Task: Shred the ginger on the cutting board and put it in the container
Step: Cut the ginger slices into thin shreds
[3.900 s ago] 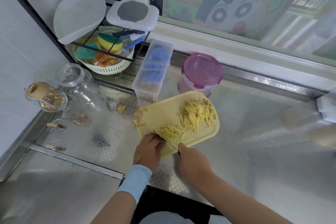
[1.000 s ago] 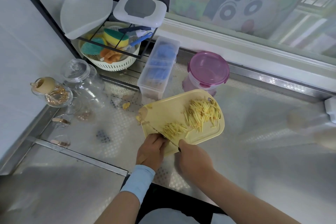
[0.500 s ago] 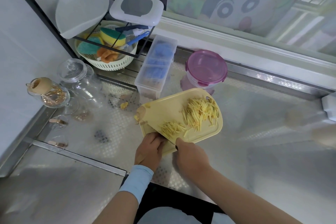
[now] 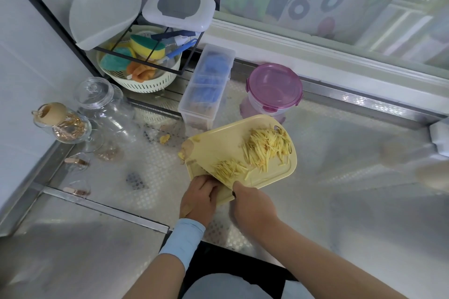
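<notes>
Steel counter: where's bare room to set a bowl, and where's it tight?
Largest bare patch: steel counter right of the yellow plastic cutting board, in front of the pink-lidded round container. Also the smooth steel panel front-left. Crowded: back-left corner, glass jars, cream slotted basket, clear long box. The left hand and right hand occupy the board's near edge.

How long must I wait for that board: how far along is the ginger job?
Mostly shredded: a big pile of ginger shreds lies at the cutting board's far end. In hand: the right hand grips the knife at a smaller pile, with the left hand curled beside the blade. Left: the shreds are on the board and the pink-lidded container behind it is closed.
</notes>
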Demonstrator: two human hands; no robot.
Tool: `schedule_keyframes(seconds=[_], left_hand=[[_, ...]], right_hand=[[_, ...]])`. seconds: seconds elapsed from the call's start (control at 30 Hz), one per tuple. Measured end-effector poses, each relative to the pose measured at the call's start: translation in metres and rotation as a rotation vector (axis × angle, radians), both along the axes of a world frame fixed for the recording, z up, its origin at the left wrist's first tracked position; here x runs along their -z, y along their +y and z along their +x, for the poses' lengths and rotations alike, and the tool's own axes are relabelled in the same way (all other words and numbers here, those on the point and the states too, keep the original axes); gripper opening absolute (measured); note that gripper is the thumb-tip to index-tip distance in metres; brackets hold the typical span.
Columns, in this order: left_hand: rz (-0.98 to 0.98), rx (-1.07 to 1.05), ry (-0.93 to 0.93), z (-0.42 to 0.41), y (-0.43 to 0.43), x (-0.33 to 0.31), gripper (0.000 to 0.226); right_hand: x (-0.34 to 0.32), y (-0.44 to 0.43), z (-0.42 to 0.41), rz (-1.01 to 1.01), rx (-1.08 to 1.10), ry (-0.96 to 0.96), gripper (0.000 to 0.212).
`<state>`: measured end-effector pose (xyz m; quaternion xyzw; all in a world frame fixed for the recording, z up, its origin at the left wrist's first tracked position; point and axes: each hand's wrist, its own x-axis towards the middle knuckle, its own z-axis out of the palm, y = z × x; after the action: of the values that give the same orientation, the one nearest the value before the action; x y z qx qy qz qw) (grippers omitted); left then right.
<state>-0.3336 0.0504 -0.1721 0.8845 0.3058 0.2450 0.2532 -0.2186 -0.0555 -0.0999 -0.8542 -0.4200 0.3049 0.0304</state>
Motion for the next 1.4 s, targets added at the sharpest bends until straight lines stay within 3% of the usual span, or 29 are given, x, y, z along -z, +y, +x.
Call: schedule_keyframes(seconds=[1.4], left_hand=[[-0.017, -0.097, 0.025, 0.002, -0.010, 0.001, 0.024]], right_hand=[[-0.009, -0.026, 0.000, 0.016, 0.017, 0.025, 0.010]])
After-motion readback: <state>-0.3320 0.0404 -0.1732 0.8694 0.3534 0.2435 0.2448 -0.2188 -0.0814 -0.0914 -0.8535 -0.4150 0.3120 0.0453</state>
